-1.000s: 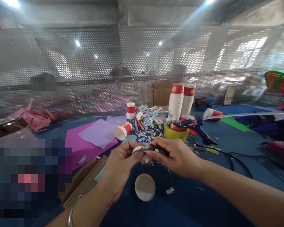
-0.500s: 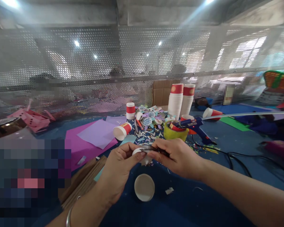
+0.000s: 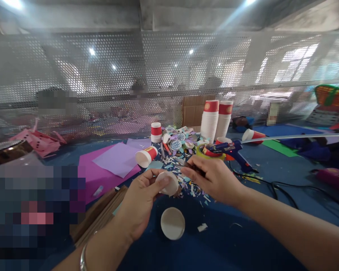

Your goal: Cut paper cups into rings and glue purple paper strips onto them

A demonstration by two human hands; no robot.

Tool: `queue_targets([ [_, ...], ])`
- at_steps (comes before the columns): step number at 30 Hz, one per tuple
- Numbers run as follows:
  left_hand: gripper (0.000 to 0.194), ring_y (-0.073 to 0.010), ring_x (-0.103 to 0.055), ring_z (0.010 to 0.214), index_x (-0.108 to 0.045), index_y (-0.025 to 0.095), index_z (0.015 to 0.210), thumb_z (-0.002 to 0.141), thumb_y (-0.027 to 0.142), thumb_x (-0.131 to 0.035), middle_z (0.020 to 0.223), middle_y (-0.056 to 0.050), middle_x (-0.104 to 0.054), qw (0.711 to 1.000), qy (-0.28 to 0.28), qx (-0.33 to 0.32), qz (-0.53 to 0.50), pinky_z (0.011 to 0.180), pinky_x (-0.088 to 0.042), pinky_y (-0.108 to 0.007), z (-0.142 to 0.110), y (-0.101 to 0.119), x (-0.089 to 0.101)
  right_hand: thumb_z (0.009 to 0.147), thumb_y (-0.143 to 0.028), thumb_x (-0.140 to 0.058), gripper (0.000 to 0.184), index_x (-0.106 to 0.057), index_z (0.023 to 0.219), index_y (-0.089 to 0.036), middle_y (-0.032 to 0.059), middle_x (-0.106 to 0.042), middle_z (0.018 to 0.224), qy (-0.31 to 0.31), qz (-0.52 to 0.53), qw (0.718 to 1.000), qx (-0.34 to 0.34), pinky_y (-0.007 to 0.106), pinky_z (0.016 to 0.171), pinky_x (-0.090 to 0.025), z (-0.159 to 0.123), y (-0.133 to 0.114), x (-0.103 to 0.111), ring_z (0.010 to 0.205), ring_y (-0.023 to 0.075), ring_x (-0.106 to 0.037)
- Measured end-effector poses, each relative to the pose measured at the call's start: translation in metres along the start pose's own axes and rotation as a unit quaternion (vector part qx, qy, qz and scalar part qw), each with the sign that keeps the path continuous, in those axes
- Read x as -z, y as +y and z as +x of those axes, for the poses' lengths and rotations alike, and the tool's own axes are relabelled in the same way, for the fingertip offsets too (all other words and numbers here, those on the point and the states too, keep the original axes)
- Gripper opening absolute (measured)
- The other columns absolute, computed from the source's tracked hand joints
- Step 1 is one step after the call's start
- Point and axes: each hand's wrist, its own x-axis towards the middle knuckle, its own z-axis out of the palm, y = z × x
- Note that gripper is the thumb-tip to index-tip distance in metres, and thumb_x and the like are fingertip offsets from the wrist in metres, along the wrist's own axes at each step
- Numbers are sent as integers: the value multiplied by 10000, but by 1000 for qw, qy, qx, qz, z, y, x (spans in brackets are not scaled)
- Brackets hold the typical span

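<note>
Within hands (image 3: pixel 214 177): white disc (image 3: pixel 171 184), metal tool (image 3: pixel 182 163), partly hidden.

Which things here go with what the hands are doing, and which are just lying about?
In use, by the look of it:
- white round piece, in the left hand
- bladed tool, in the right hand
- perhaps the open white cup piece nearest the wearer

Lying about, as far as I can judge:
- stacked paper cups
- glue gun
- lilac sheet
- green sheet

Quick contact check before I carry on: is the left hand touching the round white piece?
Touching. The head view shows the left hand with its thumb laid over the face of the round white piece.
</note>
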Motion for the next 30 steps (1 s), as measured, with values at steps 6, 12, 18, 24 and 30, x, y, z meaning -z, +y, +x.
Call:
queue_targets([
  [6, 253, -162, -647, 809, -626, 175, 949, 740, 209, -763, 881, -38, -713, 999, 33, 12, -18, 719, -510, -268, 0, 2, 2, 948, -455, -476, 369, -413, 676, -215, -48, -397, 551, -26, -8, 998, -61, 270, 485, -243, 4, 0, -4, 498, 109, -352],
  [12, 418, -170, -655, 814, -558, 210, 1099, 731, 145, -744, 928, -39, -715, 998, 49, 3, -24, 724, -546, -294, -1, 5, 2, 951, -450, -472, 357, -506, 701, -198, -8, -512, 583, -82, -59, 990, -99, 270, 487, -258, 6, -1, -4, 528, 128, -450],
  [18, 245, -197, -640, 822, -579, 219, 1010, 792, 251, -687, 892, -32, -694, 993, 29, -28, 114, 655, -550, -297, 3, 9, 10, 894, -444, -548, 301, -593, 737, -191, 52, -635, 676, -183, -135, 967, -111, 274, 487, -206, 1, 1, -8, 593, 176, -552],
  [24, 135, -156, -581, 577, -655, 211, 855, 831, 343, -644, 681, -12, -637, 927, -5, -98, 361, 487, -443, -230, 10, 11, 26, 899, -488, -535, 347, -570, 714, -197, 44, -634, 659, -206, -132, 964, -105, 264, 476, -209, -1, -1, -6, 576, 164, -542],
  [30, 197, -237, -697, 685, -543, 216, 960, 838, 352, -617, 762, -33, -680, 970, 43, -42, 237, 486, -526, -283, 13, 14, 20, 813, -379, -642, 225, -552, 704, -203, -20, -588, 609, -247, 9, 965, -90, 239, 480, -278, -6, -11, -12, 540, 129, -519],
])
